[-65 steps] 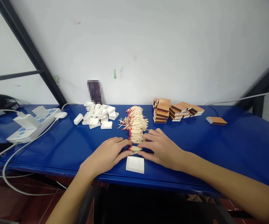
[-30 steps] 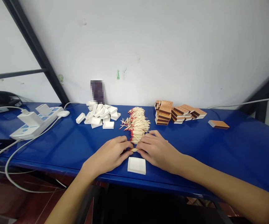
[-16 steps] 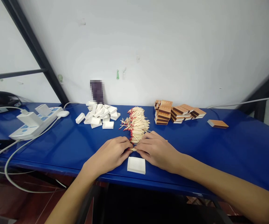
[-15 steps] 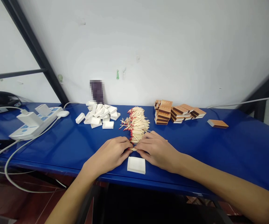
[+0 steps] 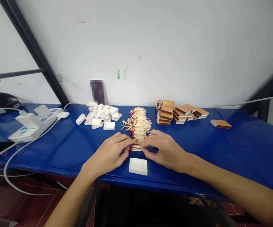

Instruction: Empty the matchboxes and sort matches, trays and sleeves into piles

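Note:
A long heap of red-tipped matches (image 5: 139, 124) runs from the wall toward me on the blue table. At its near end, the index finger of my left hand (image 5: 114, 149) reaches onto the red heads, with the thumb apart below it. My right hand (image 5: 166, 149) is at the plain ends, thumb and fingertips closed around some matches; the exact number is hidden. A few matches lie crosswise between the fingertips. Just in front of both hands sits a white matchbox tray (image 5: 138, 166), its open side up and no matches visible inside.
Several white trays (image 5: 99, 116) are piled back left. Brown matchbox sleeves (image 5: 167, 109) are stacked back right, and a single matchbox (image 5: 221, 124) lies farther right. A white power strip (image 5: 35, 126) with plugs and cables occupies the left side. The table's front edge (image 5: 117, 182) is close.
Both hands have moved slightly forward onto the heap. My left finger and thumb have spread from the small bundle, and more matches show between the hands. The tray has stayed put.

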Tool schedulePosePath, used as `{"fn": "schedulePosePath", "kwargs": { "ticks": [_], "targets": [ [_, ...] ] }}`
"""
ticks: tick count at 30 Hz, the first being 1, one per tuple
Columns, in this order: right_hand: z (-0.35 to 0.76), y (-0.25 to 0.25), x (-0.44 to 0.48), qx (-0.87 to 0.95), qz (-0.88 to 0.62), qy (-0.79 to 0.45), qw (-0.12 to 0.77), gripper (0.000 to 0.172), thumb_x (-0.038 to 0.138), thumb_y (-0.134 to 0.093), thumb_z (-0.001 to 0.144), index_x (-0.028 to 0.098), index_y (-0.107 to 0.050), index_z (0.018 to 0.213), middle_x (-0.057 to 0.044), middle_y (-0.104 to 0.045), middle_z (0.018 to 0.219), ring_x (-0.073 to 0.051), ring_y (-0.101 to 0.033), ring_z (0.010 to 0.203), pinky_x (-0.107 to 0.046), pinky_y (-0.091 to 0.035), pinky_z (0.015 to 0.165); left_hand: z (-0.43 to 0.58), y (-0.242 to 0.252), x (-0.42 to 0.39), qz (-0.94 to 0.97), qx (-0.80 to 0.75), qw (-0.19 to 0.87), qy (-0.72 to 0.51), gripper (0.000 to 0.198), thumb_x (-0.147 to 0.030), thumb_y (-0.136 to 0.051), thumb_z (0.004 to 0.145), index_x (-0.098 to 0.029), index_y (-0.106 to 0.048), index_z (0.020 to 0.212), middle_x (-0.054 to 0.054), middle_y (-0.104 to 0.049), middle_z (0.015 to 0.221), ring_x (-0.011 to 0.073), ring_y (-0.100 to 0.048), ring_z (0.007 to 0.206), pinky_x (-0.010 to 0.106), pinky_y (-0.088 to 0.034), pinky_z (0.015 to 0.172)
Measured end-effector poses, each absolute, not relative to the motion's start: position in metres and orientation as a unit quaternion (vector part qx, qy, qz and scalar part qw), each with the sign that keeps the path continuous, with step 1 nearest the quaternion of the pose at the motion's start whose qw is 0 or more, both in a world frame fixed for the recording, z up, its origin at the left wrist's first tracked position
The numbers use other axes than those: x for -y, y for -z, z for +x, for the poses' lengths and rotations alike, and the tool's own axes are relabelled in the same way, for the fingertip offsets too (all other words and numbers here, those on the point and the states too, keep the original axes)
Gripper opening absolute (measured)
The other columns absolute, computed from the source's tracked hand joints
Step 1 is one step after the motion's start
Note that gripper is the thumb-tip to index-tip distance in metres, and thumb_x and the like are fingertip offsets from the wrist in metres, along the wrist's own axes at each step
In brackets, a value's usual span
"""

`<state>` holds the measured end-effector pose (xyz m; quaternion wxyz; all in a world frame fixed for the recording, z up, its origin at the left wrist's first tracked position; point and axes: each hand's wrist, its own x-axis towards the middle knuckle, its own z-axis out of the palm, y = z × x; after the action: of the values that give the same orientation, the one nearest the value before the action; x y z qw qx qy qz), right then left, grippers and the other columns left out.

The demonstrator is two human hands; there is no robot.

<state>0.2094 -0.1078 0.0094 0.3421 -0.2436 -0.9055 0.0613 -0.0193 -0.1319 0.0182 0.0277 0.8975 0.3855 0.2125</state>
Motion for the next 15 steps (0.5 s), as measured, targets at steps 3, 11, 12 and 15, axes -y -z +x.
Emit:
{"fn": "schedulePosePath", "kwargs": {
  "ticks": [3,11,12,15],
  "targets": [
    [0.214,-0.018,0.123,0.9,-0.254,-0.137,0.328,0.013,0.014,-0.061,0.086,0.021,-0.071,0.081,0.0,-0.073,0.075,-0.014,-0.059,0.069,-0.03,-0.046,0.072,-0.022,-0.022,0.134,0.891,-0.399,0.034,-0.215,0.037,-0.011,-0.04,0.096,-0.021,-0.059,0.126,0.006,-0.066,0.108,0.0202,-0.059,0.098,0.037,-0.05,0.089],
    [0.207,-0.021,0.137,0.905,-0.278,-0.214,0.241,0.012,0.014,-0.067,0.082,0.022,-0.074,0.08,0.001,-0.071,0.07,-0.014,-0.056,0.068,-0.028,-0.04,0.065,-0.021,-0.031,0.146,0.917,-0.316,0.123,-0.21,0.035,-0.031,-0.063,0.081,-0.019,-0.063,0.114,0.006,-0.067,0.105,0.0221,-0.061,0.096,0.038,-0.047,0.092],
    [0.207,-0.021,0.137,0.905,-0.282,-0.212,0.237,0.012,0.014,-0.066,0.083,0.022,-0.075,0.08,0.001,-0.071,0.07,-0.014,-0.056,0.068,-0.029,-0.04,0.065,-0.02,-0.03,0.146,0.918,-0.314,0.128,-0.206,0.04,-0.035,-0.067,0.078,-0.02,-0.062,0.115,0.006,-0.066,0.107,0.0225,-0.061,0.098,0.038,-0.047,0.094],
    [0.206,-0.022,0.136,0.904,-0.296,-0.212,0.224,0.013,0.015,-0.066,0.084,0.022,-0.075,0.08,0.001,-0.071,0.072,-0.014,-0.055,0.068,-0.029,-0.039,0.065,-0.019,-0.028,0.145,0.918,-0.332,0.125,-0.176,0.04,-0.037,-0.071,0.077,-0.022,-0.063,0.113,0.004,-0.067,0.103,0.0219,-0.062,0.094,0.037,-0.047,0.091]
  ]
}}
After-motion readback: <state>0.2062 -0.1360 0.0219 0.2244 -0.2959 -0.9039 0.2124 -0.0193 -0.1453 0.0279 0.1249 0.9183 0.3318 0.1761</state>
